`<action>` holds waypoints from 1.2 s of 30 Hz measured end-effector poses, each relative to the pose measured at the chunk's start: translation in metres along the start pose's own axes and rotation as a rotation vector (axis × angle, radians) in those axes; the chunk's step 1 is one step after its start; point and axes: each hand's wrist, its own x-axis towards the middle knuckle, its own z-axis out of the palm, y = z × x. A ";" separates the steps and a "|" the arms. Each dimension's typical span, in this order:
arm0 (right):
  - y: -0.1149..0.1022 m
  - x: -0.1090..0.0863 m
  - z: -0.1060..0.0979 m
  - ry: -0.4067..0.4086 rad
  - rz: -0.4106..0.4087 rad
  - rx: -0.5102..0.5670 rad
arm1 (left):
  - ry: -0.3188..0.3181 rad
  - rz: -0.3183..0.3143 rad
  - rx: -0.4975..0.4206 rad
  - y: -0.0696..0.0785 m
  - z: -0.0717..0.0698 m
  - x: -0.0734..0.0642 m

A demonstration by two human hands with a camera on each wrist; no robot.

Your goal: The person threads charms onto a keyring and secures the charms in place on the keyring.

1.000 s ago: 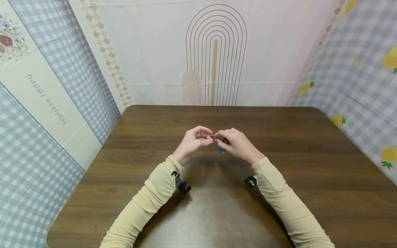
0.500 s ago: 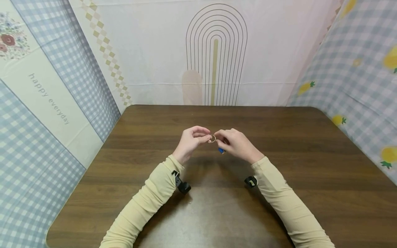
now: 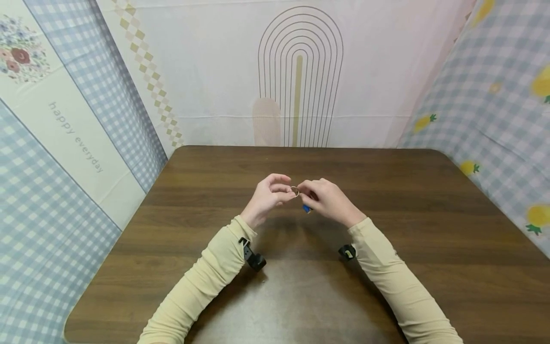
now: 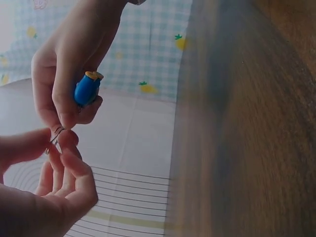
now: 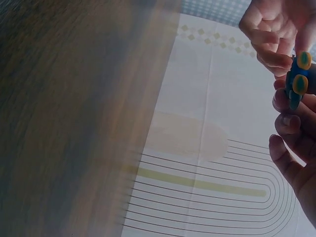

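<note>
A thin metal key ring (image 3: 295, 191) is held in the air above the table, between my two hands. My left hand (image 3: 265, 196) pinches its left side with thumb and fingertips. From the other side, my right hand (image 3: 328, 200) grips the ring near its edge. Below the right fingers hangs a small blue charm (image 4: 86, 92) with orange parts, partly covered by that hand in the left wrist view. Two orange-rimmed, green-centred rounds on the charm (image 5: 299, 84) show in the right wrist view. How the ring joins the charm is hidden by fingers.
The brown wooden table (image 3: 215, 177) spreads under both hands. A white patterned cloth (image 3: 206, 71) hangs behind it, with checked cloths at both sides. Black wrist cameras are strapped to both sleeves, including one near the left cuff (image 3: 256, 261).
My left fingers have shifted on the ring, drawing back slightly and then returning to the right. The ring's tilt has changed a little. My right hand and the charm stay nearly still.
</note>
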 end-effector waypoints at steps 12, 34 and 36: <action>-0.001 0.001 0.000 -0.020 0.011 0.000 | 0.045 0.004 -0.021 -0.003 -0.003 0.005; 0.001 -0.001 0.001 -0.008 0.000 0.064 | 0.026 0.018 -0.013 0.000 -0.001 0.000; 0.000 0.000 0.001 -0.007 -0.005 0.059 | 0.029 0.019 -0.027 0.000 -0.001 0.001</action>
